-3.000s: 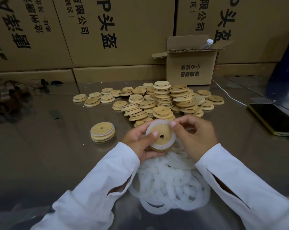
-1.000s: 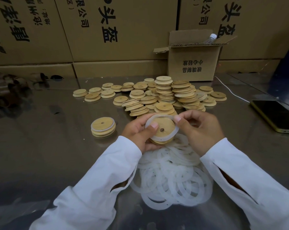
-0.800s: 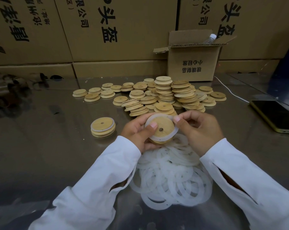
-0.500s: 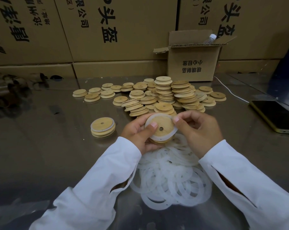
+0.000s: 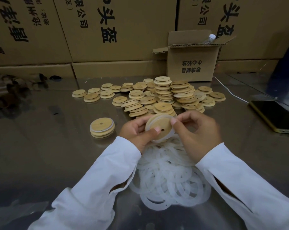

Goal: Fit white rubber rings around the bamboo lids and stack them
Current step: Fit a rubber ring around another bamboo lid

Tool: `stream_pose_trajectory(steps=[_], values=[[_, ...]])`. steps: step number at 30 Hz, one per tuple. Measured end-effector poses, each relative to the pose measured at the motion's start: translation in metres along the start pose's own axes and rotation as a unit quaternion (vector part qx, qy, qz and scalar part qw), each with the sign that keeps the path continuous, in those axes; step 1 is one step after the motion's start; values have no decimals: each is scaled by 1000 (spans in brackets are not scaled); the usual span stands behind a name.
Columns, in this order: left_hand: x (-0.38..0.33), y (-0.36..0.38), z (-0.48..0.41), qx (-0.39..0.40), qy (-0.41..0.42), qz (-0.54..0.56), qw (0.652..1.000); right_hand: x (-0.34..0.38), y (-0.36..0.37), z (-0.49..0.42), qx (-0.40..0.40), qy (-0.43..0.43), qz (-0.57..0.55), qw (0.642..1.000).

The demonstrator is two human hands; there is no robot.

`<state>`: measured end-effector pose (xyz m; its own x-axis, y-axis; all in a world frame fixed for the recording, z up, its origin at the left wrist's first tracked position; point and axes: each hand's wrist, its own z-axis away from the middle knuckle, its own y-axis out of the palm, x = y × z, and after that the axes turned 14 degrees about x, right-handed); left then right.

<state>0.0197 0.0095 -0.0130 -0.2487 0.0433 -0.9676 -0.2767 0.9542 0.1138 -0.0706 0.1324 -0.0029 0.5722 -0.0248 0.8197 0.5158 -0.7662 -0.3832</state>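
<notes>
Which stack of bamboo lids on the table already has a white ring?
The small stack standing alone, left of the left hand: a white ring edges its top lid. The far pile looks bare.

place: packing workshop / stockroom, pretty sure | behind the small open carton [image 5: 192, 63]: wall of big printed shipping cartons [image 5: 120, 27] | in front of it: shiny metal worktable [image 5: 41, 155], heaps of bamboo lids [image 5: 163, 97]

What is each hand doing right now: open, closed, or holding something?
Left hand: holding the bamboo lid, thumb on its face.
Right hand: pinching the white ring at the lid's edge.
</notes>
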Motion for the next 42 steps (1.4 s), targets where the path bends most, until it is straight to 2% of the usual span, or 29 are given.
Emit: stream_pose_trajectory(steps=[4, 8, 13, 20, 24, 34, 38, 42], values=[[3, -2, 0, -20, 22, -95, 995, 2, 1, 2, 26, -30, 44, 998], [3, -2, 0, -20, 15, -97, 995, 2, 1, 1, 33, -20, 20, 999], [2, -3, 0, -8, 16, -78, 997, 1, -1, -3, 46, 13, -32, 998], [-2, -4, -2, 16, 36, 42, 998, 7, -14, -9, 92, 15, -63, 994], [-2, 1, -3, 16, 31, 107, 994, 8, -15, -8, 83, 5, -53, 995], [3, 1, -6, -63, -19, 81, 995, 1, 2, 0, 29, 17, -92, 995], [1, 4, -4, -39, -11, 115, 993, 0, 4, 0, -4, 9, -35, 999], [4, 5, -4, -16, -16, 90, 996, 0, 3, 0, -9, 0, 8, 1000]])
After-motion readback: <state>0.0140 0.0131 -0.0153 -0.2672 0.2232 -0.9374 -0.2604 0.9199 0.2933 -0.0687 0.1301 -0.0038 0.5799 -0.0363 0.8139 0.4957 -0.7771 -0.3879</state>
